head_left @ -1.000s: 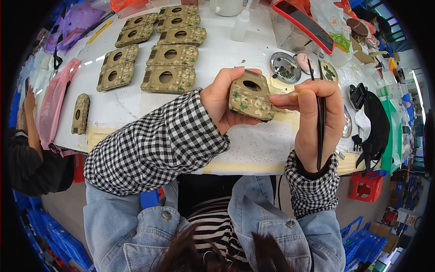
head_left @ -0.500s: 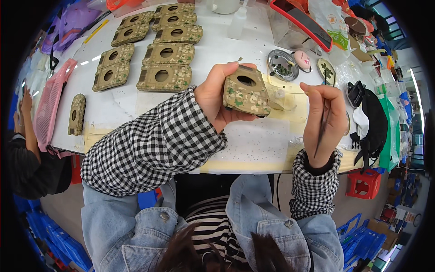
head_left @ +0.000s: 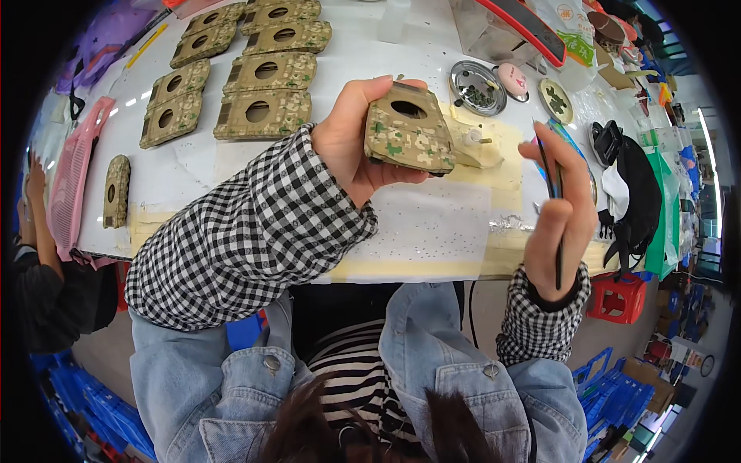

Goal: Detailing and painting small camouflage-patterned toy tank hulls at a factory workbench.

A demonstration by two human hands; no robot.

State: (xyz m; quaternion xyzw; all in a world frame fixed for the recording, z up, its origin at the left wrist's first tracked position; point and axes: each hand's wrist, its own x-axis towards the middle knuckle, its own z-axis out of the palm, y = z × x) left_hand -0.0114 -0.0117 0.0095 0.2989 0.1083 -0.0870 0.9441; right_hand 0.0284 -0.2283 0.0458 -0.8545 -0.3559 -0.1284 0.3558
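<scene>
My left hand (head_left: 345,127) is closed around a camouflage model tank hull (head_left: 407,140), tilted so its round top opening shows. To the right, my right hand (head_left: 570,202) is raised over the table with a pair of dark tweezers (head_left: 558,258) lodged along its fingers. Between the hands lies a glue-smeared clear sheet (head_left: 472,147) on yellowish tape, with a short thin stick (head_left: 485,140) in its whitish blob. A round clear dish (head_left: 478,86) beyond it holds small dark green bits.
Several camouflage hulls (head_left: 257,113) stand in rows at the back left; a narrow camouflage piece (head_left: 116,193) is nearer. A pink basket (head_left: 76,174) lines the left edge. At right are a camouflage-marked disc (head_left: 555,100) and a black bag (head_left: 637,197). A red-framed device (head_left: 525,29) leans on a clear box.
My right hand has let go of the thin stick, which is now in the glue blob, and its fingers have spread somewhat. The hull has shifted slightly up and left in view.
</scene>
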